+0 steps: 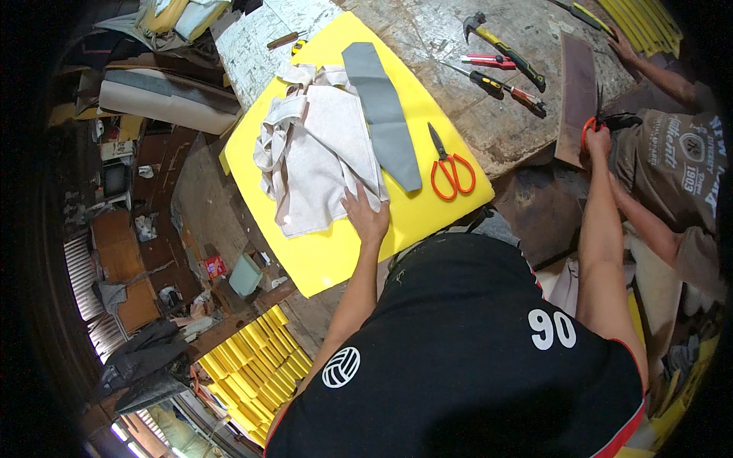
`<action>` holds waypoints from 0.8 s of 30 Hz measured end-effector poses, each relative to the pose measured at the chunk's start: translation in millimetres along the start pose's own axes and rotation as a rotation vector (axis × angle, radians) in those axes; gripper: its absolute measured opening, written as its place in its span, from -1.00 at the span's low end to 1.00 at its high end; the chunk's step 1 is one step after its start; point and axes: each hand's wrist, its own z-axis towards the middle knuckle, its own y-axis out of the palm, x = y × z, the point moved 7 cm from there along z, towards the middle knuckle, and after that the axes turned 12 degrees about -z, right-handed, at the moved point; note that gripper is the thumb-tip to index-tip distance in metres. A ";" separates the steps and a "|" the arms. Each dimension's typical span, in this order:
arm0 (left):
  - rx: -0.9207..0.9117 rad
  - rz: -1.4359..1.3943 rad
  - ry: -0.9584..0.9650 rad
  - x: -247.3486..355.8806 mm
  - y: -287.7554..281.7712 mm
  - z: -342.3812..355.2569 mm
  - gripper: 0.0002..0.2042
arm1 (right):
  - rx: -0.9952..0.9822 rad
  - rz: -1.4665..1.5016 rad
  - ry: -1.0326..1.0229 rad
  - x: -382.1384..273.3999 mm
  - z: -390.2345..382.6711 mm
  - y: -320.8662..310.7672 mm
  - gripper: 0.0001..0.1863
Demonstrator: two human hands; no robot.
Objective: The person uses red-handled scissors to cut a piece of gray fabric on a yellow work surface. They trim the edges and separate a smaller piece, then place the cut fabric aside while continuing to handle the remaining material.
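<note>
Head view: left hand (366,219) partly hides pale fabric (328,137).

Bright, soft light shows the pale fabric (328,130) crisp with faint fold shadows, while clutter (116,181) well left of it lies dim, whitish strips (153,425) far below-left of it glare, and fisheye distortion bends outlying edges.

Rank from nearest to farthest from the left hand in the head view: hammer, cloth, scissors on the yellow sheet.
1. Cloth, touching the left hand.
2. Scissors, to its right on the yellow sheet.
3. Hammer, farther off on the table.
</note>
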 end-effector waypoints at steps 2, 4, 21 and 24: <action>0.048 0.019 0.060 -7.6 1.8 0.2 -0.32 | -0.106 0.143 -0.029 -29.4 -30.4 -8.6 -0.57; 0.087 0.010 0.129 -30.3 5.7 1.9 -0.42 | -0.107 0.298 -0.117 -26.3 -24.6 -2.6 -0.61; -0.423 -0.809 -0.129 67.8 -23.6 -32.0 -0.52 | -0.192 0.993 -0.217 -63.4 -310.8 8.9 -0.64; -0.584 -0.937 -0.076 85.6 -15.4 -36.6 -0.54 | -0.224 1.028 -0.255 -79.3 -396.3 25.8 -0.64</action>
